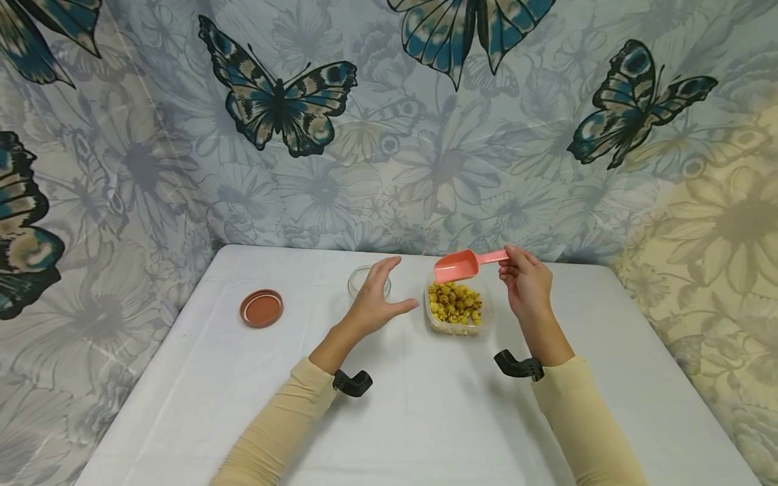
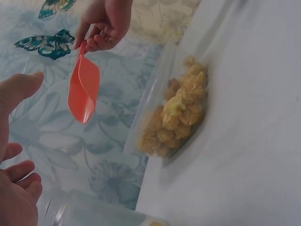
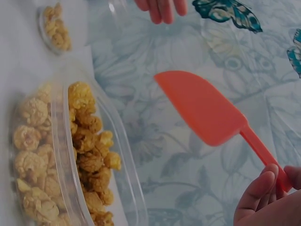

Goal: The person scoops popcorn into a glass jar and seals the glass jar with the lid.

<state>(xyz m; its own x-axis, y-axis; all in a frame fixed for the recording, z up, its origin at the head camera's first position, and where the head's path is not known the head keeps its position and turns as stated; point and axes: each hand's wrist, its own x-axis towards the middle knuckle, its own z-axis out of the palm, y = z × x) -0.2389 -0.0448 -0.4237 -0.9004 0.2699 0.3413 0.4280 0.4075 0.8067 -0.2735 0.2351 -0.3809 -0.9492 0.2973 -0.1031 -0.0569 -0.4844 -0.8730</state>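
Note:
My right hand [image 1: 530,287] pinches the handle of a coral-pink scoop [image 1: 458,265] above the far edge of a clear plastic container [image 1: 452,330]. No popcorn shows in the scoop. Yellow-brown popcorn [image 1: 452,302] fills much of the container. My left hand [image 1: 371,307] is beside a clear glass jar [image 1: 352,280], thumb and fingers spread, partly covering it. Whether the hand touches the jar cannot be told. In the right wrist view, some popcorn [image 3: 57,30] lies at the jar's bottom.
A round reddish-brown lid [image 1: 261,308] lies on the white-covered table [image 1: 401,418], left of the jar. Behind the table hangs a floral cloth with butterflies [image 1: 279,101]. Both wrists wear black bands [image 1: 352,383].

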